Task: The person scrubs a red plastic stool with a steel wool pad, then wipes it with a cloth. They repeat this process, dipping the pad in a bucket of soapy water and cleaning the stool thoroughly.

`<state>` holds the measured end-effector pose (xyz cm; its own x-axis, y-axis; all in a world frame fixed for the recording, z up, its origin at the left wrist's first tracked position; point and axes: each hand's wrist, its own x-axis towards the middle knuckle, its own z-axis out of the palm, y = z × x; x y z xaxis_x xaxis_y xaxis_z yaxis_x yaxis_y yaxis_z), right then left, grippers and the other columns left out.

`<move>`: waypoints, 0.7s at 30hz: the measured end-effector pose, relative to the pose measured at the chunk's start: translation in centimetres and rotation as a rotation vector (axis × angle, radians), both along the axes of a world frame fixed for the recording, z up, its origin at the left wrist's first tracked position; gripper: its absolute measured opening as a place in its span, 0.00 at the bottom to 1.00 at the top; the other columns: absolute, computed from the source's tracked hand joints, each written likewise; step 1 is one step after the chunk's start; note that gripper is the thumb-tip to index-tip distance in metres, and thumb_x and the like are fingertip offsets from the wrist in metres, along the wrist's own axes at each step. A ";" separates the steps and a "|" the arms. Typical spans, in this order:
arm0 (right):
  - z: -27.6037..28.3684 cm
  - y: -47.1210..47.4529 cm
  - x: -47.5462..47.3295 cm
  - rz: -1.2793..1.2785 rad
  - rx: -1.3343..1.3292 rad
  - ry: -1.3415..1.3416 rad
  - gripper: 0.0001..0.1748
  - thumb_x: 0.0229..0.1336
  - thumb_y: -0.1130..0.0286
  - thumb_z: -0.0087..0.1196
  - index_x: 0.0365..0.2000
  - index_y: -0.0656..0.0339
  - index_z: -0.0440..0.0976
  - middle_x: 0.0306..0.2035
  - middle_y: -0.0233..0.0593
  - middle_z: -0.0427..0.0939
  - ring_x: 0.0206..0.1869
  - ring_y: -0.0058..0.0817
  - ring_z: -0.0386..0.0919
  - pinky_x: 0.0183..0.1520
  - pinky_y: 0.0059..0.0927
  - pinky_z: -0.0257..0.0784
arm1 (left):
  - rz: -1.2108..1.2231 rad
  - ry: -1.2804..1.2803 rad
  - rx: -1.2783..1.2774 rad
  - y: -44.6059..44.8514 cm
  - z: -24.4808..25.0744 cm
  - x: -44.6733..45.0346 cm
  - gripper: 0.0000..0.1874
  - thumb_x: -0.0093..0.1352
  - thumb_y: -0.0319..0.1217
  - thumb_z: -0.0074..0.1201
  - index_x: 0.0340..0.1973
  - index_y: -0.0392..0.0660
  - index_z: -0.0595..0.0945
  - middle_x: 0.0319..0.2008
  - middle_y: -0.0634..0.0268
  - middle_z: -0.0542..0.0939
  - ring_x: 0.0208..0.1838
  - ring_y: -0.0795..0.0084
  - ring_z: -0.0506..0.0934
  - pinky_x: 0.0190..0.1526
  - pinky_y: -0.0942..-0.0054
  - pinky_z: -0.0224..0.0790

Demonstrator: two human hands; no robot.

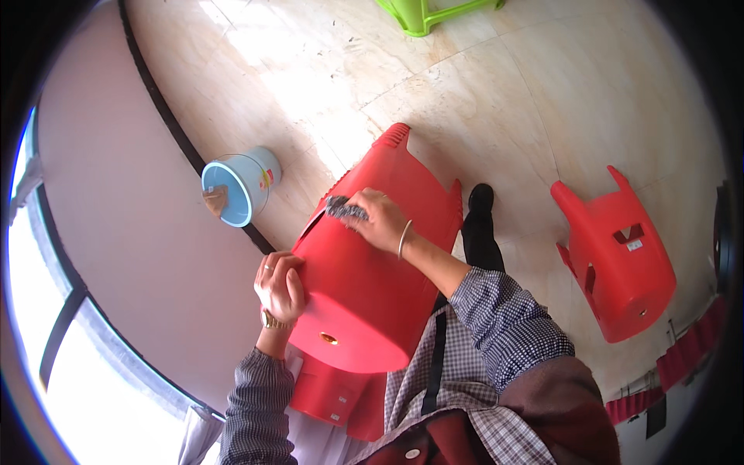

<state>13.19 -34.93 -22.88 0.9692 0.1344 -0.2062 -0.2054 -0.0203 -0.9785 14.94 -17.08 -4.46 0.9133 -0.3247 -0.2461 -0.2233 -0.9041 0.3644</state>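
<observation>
Directly before me a red plastic stool (354, 279) is tilted over, its seat end with a round hole towards me and its legs pointing away. My left hand (282, 288) grips its left side near the seat, fingers curled over the edge of an opening. A crumpled grey wad (346, 208), either a cloth or a wire scourer, is held in my right hand (378, 221). It presses on the stool's upper side panel, beside the slot. Part of the wad is hidden under my fingers.
A light blue bucket (241, 183) with a brown cloth (215, 201) over its rim is by the wall on the left. Another red stool (622, 261) lies at right. A green plastic stool (414, 14) stands at the top. More red plastic pieces (328, 389) sit below my stool.
</observation>
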 end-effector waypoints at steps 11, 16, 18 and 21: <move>13.6 -5.4 -13.2 -0.106 0.047 -0.065 0.14 0.54 0.67 0.64 0.35 0.63 0.71 0.35 0.46 0.75 0.41 0.45 0.75 0.45 0.41 0.70 | 0.018 -0.024 -0.022 0.0 0.1 -0.3 0.13 0.70 0.31 0.41 0.26 0.44 0.79 0.30 0.59 0.78 0.35 0.53 0.77 0.39 0.60 0.69; 12.0 -6.5 -16.4 -0.112 -0.081 0.106 0.15 0.56 0.68 0.63 0.39 0.63 0.71 0.39 0.47 0.75 0.44 0.45 0.76 0.47 0.39 0.71 | 0.021 -0.081 0.014 0.3 -0.3 -0.9 0.15 0.71 0.32 0.39 0.25 0.45 0.78 0.29 0.60 0.78 0.35 0.54 0.76 0.39 0.59 0.69; 9.2 -5.7 -13.6 -0.095 -0.184 0.032 0.15 0.56 0.67 0.63 0.39 0.63 0.71 0.40 0.48 0.75 0.45 0.46 0.76 0.47 0.40 0.71 | 0.036 -0.081 0.024 0.4 -0.4 -1.0 0.15 0.71 0.32 0.39 0.25 0.46 0.78 0.29 0.60 0.77 0.35 0.54 0.76 0.39 0.58 0.69; 5.5 -5.1 -8.3 -0.020 -0.381 -0.001 0.16 0.56 0.65 0.63 0.39 0.62 0.71 0.41 0.49 0.75 0.45 0.48 0.76 0.47 0.41 0.71 | 0.085 -0.104 0.011 0.3 -0.5 -1.1 0.13 0.69 0.33 0.41 0.25 0.46 0.78 0.29 0.58 0.77 0.37 0.53 0.76 0.41 0.56 0.69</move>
<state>4.92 -40.03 -17.39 0.9711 0.0293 -0.2369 -0.2085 -0.3789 -0.9016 13.82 -16.81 -4.93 0.9581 -0.2429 -0.1516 -0.1819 -0.9252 0.3329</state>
